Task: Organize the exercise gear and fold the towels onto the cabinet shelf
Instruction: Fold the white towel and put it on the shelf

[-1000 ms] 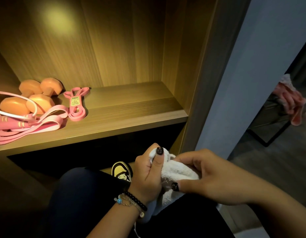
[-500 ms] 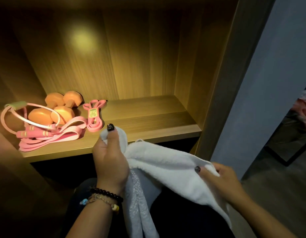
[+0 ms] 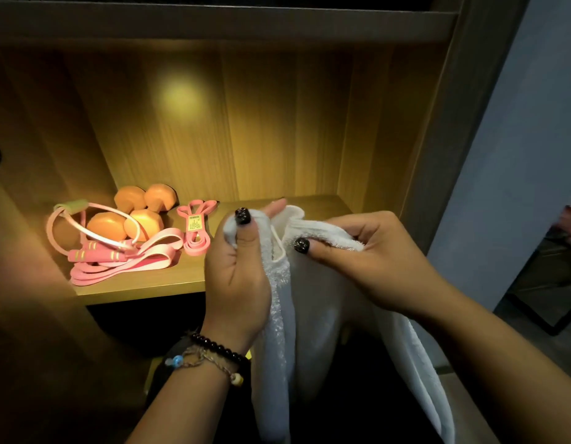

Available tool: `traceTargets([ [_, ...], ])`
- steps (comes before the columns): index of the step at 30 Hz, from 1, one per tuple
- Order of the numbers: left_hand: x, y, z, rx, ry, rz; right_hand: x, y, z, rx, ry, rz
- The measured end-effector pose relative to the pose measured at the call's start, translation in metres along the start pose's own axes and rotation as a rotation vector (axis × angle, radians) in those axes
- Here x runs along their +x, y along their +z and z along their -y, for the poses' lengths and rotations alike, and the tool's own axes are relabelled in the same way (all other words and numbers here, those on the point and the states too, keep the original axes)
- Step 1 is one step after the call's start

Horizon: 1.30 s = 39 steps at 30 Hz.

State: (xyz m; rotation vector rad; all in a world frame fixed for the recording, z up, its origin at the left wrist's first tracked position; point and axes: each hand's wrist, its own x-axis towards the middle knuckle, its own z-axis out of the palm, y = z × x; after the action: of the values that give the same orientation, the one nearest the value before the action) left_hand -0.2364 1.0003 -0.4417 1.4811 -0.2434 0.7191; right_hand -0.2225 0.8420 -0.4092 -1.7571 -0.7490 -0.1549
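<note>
Lit wooden cabinet shelf (image 3: 277, 206) behind, left hand (image 3: 237, 277) and right hand (image 3: 367, 251) each pinch a top corner of the white towel (image 3: 309, 315) hanging before it: soft, limp, light, best held by corners and hem.

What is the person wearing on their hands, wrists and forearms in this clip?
Both forearms are bare, with no sleeves or gloves in view. The thumbnails on the left hand and right hand are painted dark, nearly black. The left wrist carries a black bead bracelet and a braided cord bracelet with a blue bead and a pale one. The right wrist shows nothing worn.
</note>
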Motion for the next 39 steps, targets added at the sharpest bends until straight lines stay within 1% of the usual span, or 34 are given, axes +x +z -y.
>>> traceTargets([
  [4,0.003,-0.001,-0.001,0.107,0.084,0.169,-0.008,0.003,0.003,0.078,0.016,0.055],
  [7,-0.002,-0.001,0.008,0.192,0.047,0.241,-0.013,0.002,0.001,0.083,0.041,0.03],
  [9,-0.006,0.001,0.012,0.199,0.0,0.255,-0.016,0.0,-0.003,0.081,0.051,-0.004],
  [11,-0.009,0.002,0.011,0.106,-0.145,0.194,-0.019,0.0,-0.012,0.048,0.052,-0.018],
  [13,-0.008,0.001,0.009,0.001,-0.318,0.065,-0.024,-0.001,-0.028,-0.06,0.07,0.002],
  [14,-0.005,-0.001,0.009,-0.026,-0.376,-0.006,-0.028,-0.001,-0.041,-0.128,0.085,0.008],
  [16,0.0,-0.009,0.009,-0.052,-0.418,-0.142,-0.037,-0.005,-0.072,-0.212,0.129,-0.036],
  [18,0.002,-0.018,0.011,-0.035,-0.416,-0.226,-0.048,-0.011,-0.102,-0.229,0.172,-0.127],
  [19,0.0,-0.021,0.011,-0.005,-0.411,-0.236,-0.052,-0.014,-0.112,-0.202,0.199,-0.183],
  [21,-0.006,-0.024,0.013,0.091,-0.39,-0.195,-0.051,-0.017,-0.118,-0.157,0.22,-0.268],
  [23,-0.009,-0.027,0.012,0.159,-0.356,-0.144,-0.045,-0.015,-0.111,-0.155,0.2,-0.329],
  [26,-0.002,-0.037,0.008,0.252,-0.305,-0.089,-0.034,-0.006,-0.091,-0.149,0.089,-0.357],
  [28,0.002,-0.041,0.006,0.233,-0.295,-0.06,-0.029,0.0,-0.08,-0.115,0.007,-0.348],
  [31,0.002,-0.033,0.007,0.126,-0.258,0.015,-0.013,0.007,-0.056,-0.058,-0.057,-0.296],
  [34,0.001,-0.017,0.008,0.173,-0.176,0.072,0.013,0.011,-0.03,-0.072,-0.121,-0.211],
  [36,0.003,-0.004,0.011,0.17,-0.138,0.08,0.027,0.015,-0.014,-0.071,-0.152,-0.14],
  [39,0.001,0.01,0.014,0.046,-0.16,0.033,0.034,0.022,-0.007,-0.068,-0.172,-0.052],
])
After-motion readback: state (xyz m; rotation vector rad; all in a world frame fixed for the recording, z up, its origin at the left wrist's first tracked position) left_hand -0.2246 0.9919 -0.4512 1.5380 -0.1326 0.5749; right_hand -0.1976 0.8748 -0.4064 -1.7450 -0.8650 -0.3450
